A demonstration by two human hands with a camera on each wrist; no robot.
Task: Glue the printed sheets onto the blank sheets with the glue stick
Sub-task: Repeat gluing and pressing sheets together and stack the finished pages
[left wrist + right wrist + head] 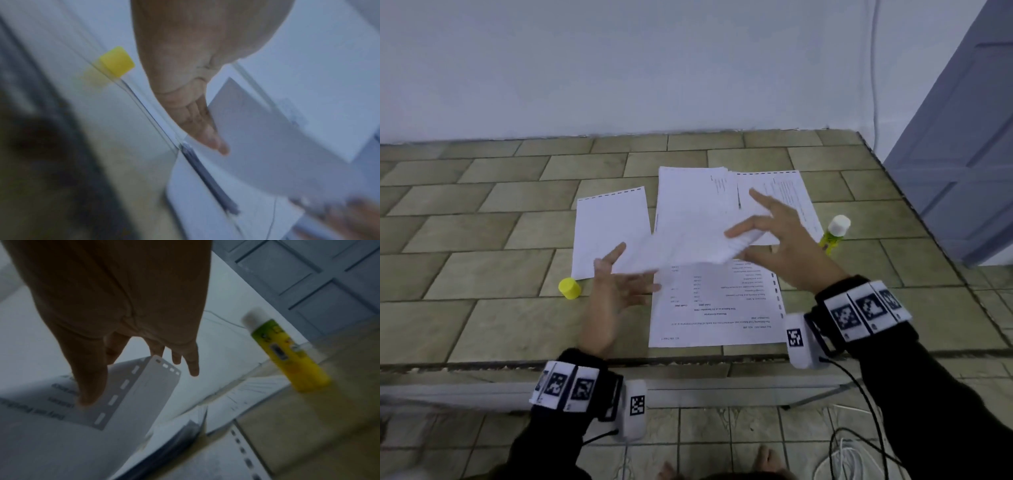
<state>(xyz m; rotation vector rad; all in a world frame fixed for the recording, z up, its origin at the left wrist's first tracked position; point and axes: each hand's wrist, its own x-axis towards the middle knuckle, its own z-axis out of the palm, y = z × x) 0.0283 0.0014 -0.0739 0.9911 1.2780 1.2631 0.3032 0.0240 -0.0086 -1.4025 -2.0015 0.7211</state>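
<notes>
A white sheet (688,246), motion-blurred, is held above the tiled table (482,240) at centre, pinched by the right hand (780,246) at 3 o'clock; the left hand (619,284), fingers spread loosely, supports its 8 o'clock edge. Four more sheets lie flat beneath. One glue stick (834,233) stands at 3 o'clock, and one yellow cap (569,288) at 9 o'clock.

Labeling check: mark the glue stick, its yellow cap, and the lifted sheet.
glue stick (832,236), head view, on its yellow-green body.
yellow cap (569,288), head view, on its side wall.
lifted sheet (688,240), head view, on its middle.
</notes>
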